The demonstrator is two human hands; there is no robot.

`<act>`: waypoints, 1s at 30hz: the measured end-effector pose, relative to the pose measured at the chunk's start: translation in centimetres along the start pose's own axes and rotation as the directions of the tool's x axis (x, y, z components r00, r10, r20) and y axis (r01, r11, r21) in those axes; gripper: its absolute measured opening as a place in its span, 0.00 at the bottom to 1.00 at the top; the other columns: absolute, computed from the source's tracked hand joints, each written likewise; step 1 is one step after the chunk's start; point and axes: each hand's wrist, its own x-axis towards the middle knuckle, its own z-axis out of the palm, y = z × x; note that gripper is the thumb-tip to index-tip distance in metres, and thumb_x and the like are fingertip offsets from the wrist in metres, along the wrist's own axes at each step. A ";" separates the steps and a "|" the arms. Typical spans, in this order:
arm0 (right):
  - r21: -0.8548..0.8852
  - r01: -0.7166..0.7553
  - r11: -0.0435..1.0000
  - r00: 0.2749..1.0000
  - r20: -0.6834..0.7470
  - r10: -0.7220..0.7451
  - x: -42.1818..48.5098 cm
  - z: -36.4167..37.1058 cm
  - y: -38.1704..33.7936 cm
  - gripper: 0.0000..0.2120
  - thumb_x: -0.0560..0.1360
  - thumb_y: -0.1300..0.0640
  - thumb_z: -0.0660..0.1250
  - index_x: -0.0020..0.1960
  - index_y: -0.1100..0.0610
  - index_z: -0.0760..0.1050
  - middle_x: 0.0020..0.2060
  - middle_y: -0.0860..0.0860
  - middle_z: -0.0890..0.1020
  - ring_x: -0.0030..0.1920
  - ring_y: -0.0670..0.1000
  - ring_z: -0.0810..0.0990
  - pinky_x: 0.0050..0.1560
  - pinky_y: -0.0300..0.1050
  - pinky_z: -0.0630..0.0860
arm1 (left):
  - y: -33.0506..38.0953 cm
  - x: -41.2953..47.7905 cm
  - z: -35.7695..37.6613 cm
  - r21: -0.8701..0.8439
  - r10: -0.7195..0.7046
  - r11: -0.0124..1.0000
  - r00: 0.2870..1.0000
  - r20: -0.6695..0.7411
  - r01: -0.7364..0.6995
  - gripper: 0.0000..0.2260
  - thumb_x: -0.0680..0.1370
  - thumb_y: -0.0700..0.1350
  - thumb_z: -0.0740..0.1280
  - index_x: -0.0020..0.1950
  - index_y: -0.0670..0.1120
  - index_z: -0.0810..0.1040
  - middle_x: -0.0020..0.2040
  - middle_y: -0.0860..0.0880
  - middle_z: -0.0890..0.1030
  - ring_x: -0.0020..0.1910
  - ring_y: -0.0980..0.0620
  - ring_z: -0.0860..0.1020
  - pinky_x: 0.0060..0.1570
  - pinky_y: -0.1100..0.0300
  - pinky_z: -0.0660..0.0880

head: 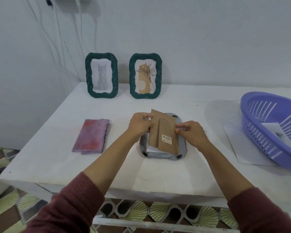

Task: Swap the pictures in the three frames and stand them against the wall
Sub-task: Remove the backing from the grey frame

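Two dark green frames lean upright against the wall: the left frame [101, 75] shows a grey cat, the right frame [145, 76] a flower drawing. A third frame [163, 156] lies face down on the white table [57, 148] in front of me. Over it sits a brown cardboard backing board [164, 133] with a barcode sticker, tilted and partly lifted. My left hand [139, 124] pinches the board's left edge and my right hand [191, 133] pinches its right edge. A white sheet [149, 146] shows under the board.
A folded pink-purple cloth [91, 136] lies left of the frame. A purple plastic basket [272, 125] stands at the right edge on white paper [242, 145], with a picture inside. Cables hang down the wall at the upper left.
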 end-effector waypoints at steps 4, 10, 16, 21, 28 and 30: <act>0.021 0.000 1.000 1.000 0.017 0.000 0.1 0.0 0.3 0.15 0.74 0.57 0.68 0.59 0.57 0.78 0.27 0.48 0.67 0.30 0.45 0.66 0.31 0.29 0.63 | 0.8 0.5 -1.9 -0.028 -0.013 1.000 1.000 -0.028 0.012 0.17 0.75 0.29 0.59 0.63 0.37 0.74 0.45 0.41 0.78 0.39 0.51 0.74 0.40 0.61 0.74; -0.018 0.009 1.000 0.998 0.055 -0.008 0.1 0.2 0.1 0.18 0.69 0.58 0.73 0.59 0.57 0.78 0.47 0.52 0.72 0.46 0.49 0.72 0.47 0.37 0.66 | 1.2 1.8 -9.2 0.219 0.039 0.976 0.977 -0.209 0.008 0.19 0.75 0.28 0.58 0.63 0.38 0.75 0.58 0.36 0.77 0.53 0.42 0.78 0.48 0.57 0.74; -0.033 0.007 0.999 0.999 0.047 -0.006 0.2 0.3 0.1 0.19 0.69 0.58 0.73 0.58 0.57 0.78 0.44 0.52 0.70 0.43 0.49 0.71 0.36 0.29 0.67 | -2.0 1.3 -9.5 0.386 -0.030 0.917 0.979 -0.199 0.106 0.18 0.74 0.29 0.57 0.60 0.40 0.77 0.61 0.33 0.76 0.45 0.43 0.77 0.44 0.53 0.76; -0.034 0.003 0.999 0.999 0.038 -0.001 0.2 0.4 0.3 0.18 0.69 0.57 0.73 0.58 0.57 0.79 0.46 0.52 0.71 0.43 0.48 0.71 0.36 0.24 0.68 | -3.5 1.2 -8.8 0.450 -0.051 0.885 0.985 -0.167 0.123 0.16 0.74 0.33 0.61 0.60 0.42 0.76 0.55 0.38 0.78 0.46 0.44 0.76 0.40 0.59 0.74; -0.025 0.008 1.000 0.999 0.035 -0.007 0.3 0.4 0.4 0.18 0.69 0.58 0.74 0.58 0.57 0.79 0.40 0.50 0.70 0.40 0.47 0.70 0.34 0.19 0.66 | -1.7 0.4 -4.3 0.623 0.182 0.780 0.973 -0.141 -0.056 0.08 0.74 0.37 0.59 0.36 0.46 0.69 0.34 0.47 0.72 0.41 0.47 0.71 0.32 0.61 0.66; -0.020 0.004 1.000 0.999 0.036 -0.003 0.4 0.4 0.5 0.18 0.68 0.58 0.74 0.58 0.58 0.79 0.39 0.50 0.70 0.36 0.45 0.69 0.33 0.20 0.66 | -2.0 -0.1 -1.9 0.651 0.217 0.749 0.974 -0.064 -0.123 0.13 0.75 0.39 0.59 0.30 0.46 0.66 0.33 0.45 0.73 0.38 0.45 0.72 0.35 0.57 0.68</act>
